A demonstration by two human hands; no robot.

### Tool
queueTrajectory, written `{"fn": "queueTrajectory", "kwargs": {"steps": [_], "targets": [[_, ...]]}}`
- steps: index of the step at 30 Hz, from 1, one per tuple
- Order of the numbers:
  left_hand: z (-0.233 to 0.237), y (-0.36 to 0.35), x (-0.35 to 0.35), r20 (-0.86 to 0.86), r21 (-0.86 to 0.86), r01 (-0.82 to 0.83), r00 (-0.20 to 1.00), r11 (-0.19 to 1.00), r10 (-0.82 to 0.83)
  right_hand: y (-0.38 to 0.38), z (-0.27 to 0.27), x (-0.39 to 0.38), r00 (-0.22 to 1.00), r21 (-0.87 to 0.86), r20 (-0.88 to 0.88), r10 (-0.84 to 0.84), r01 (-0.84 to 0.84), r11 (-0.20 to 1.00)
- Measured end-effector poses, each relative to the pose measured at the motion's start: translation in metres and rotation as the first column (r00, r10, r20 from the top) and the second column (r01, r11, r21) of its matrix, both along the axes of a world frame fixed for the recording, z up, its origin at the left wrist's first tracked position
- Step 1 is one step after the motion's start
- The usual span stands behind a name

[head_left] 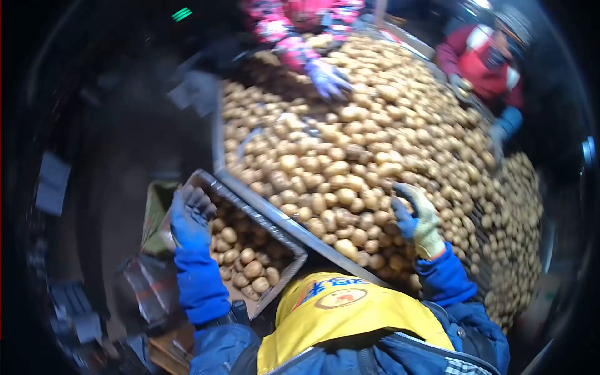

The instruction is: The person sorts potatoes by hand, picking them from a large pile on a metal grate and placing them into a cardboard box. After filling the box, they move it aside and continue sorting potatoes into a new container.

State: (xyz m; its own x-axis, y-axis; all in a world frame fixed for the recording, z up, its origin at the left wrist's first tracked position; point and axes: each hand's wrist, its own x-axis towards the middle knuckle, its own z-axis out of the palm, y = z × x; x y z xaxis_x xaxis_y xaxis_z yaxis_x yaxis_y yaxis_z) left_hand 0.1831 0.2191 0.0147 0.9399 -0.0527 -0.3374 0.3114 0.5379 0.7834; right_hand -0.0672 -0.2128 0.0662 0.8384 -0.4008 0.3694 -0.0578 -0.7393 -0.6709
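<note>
A large heap of potatoes [337, 169] covers the sorting table in front of me. Over its near right part is my right hand [420, 220], in a pale glove with blue fingertips; thumb and fingers are spread in a wide curve with nothing between them. My left hand [191, 215], in a blue and dark glove, is at the left side of a crate [255, 219]. Its fingers are apart and reach up by the rim, holding nothing visible. Inside the crate lie several potatoes [252, 269], beside the table's metal edge [294, 226].
Across the heap, a person in a pink patterned sleeve has a purple gloved hand [329, 79] over the potatoes. Another person in red [484, 65] works at the far right. A green container [157, 212] and plastic wrapping [150, 284] are left of the crate.
</note>
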Motion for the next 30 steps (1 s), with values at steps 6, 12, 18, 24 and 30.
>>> {"fn": "queueTrajectory", "kwargs": {"steps": [6, 12, 18, 24, 30], "targets": [[0.004, -0.199, -0.105, -0.08, -0.123, 0.457, 0.88, 0.881, -0.468, -0.027, -0.026, -0.082, 0.983, -0.078, 0.1, -0.153, 0.161, 0.984], [0.015, -0.311, -0.209, -0.281, -0.28, 0.828, 0.413, 0.486, -0.866, -0.074, -0.022, -0.208, 0.793, -0.057, -0.118, -0.598, 0.596, 0.801], [0.005, -0.353, -0.271, -0.304, -0.464, 0.87, 0.019, 0.165, -0.952, -0.152, -0.071, -0.361, 0.486, -0.068, -0.12, -0.866, 0.866, 0.496], [-0.001, -0.369, -0.299, -0.269, -0.377, 0.91, 0.071, 0.173, -0.961, -0.229, -0.053, -0.41, 0.306, -0.179, -0.305, -0.902, 0.912, 0.37], [0.01, -0.368, -0.305, -0.349, -0.358, 0.908, 0.087, 0.219, -0.933, -0.265, -0.073, -0.354, 0.271, -0.178, -0.37, -0.889, 0.918, 0.354]]}}
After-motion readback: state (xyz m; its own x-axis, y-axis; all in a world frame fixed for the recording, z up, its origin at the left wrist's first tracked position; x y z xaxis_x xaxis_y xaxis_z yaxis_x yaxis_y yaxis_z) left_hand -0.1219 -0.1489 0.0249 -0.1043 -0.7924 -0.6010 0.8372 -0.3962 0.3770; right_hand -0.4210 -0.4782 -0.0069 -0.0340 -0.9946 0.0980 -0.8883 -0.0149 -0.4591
